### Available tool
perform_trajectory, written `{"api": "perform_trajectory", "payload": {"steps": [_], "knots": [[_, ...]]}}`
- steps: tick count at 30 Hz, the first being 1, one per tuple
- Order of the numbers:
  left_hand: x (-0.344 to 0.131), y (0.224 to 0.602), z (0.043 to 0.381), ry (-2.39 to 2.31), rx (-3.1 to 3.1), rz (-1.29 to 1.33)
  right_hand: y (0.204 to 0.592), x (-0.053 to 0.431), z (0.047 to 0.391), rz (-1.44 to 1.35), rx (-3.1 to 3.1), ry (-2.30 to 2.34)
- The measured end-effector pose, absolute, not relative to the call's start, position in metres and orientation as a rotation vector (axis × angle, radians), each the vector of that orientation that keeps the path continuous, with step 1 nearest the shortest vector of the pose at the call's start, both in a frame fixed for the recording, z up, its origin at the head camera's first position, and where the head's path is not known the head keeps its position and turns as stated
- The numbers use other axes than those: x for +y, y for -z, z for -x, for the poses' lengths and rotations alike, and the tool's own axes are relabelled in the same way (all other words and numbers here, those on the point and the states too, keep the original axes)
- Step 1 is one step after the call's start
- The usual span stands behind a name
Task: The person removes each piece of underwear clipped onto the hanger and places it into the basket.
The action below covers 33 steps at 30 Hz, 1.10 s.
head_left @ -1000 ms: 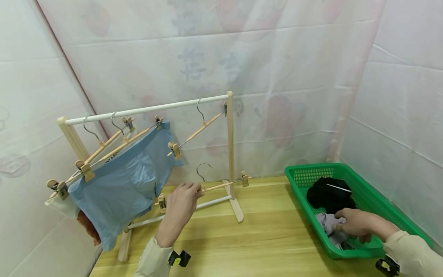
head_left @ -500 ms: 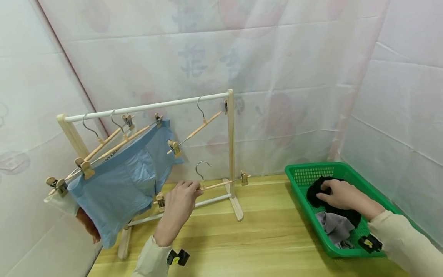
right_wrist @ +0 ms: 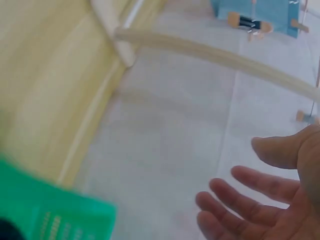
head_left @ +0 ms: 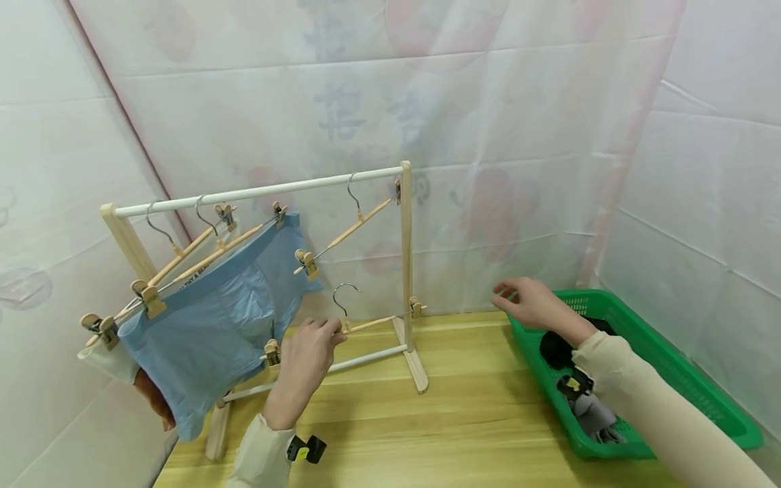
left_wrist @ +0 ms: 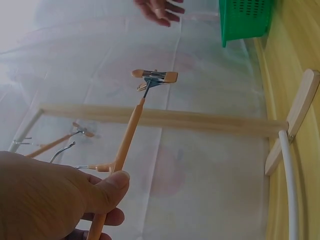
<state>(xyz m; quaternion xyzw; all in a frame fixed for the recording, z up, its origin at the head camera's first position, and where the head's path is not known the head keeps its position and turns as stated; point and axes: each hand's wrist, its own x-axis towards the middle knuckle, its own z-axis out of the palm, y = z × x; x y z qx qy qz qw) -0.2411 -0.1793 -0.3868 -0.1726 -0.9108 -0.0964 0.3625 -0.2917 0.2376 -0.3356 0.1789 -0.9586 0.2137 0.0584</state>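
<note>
Tan hanger, pinched near its middle between thumb and fingers of the left hand, low in front of the rack. The right hand, fingers parted and grasping nothing, hovers near the far left corner of the basket. The left grip should probably hold the hanger steady while the right hand meets the clip nearer the basket. Possible obstruction: the post stands beside that clip; contact cannot be told. Shorts hang close to the opposite clip. Black cloth and grey cloth lie in the basket, partly hidden by the right sleeve; a spare hanger hangs from the rail.
</note>
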Motion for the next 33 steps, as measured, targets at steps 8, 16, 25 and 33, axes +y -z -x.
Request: {"api": "perform_trajectory", "payload": {"steps": [8,16,25,33], "knots": [[-0.195,0.383,0.245,0.244,-2.352,0.372,0.313,0.182,0.324,-0.643,-2.840,-0.795],[-0.209,0.377,0.248,0.234,-2.342,0.340,0.317,0.145,0.356,-0.714,-2.802,-1.026],[-0.221,0.363,0.253,0.198,-2.298,0.324,0.334,0.110,0.380,-0.773,-2.676,-1.388],[-0.228,0.347,0.255,0.165,-2.231,0.338,0.337,0.085,0.386,-0.826,-2.520,-1.494]]}}
